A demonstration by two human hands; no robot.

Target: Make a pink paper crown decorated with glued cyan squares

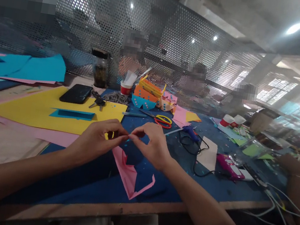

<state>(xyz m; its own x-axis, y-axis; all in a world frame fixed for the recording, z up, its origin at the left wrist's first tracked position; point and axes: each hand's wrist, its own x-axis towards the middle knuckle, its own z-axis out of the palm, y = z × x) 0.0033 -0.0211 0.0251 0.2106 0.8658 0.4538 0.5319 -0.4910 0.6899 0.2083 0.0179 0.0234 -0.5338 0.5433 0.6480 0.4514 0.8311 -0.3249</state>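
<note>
Closely pressing left hand [96,135] and right hand [155,144] together, fingertips pinching, perhaps on something too small to make out, near pink paper [127,176] lying toward the bench's [82,187] front edge.

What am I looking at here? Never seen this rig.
No machine: a person's bare left hand and right hand, seen in one picture from a camera worn on the head, looking forward and down. Fingertips meet in a pinch; anything between them is too small to make out. Below lies folded pink paper on a blue tabletop. Left: a yellow sheet bearing a phone and keys. Beyond the hands: scissors. Someone else's hands show at the far right.
</note>
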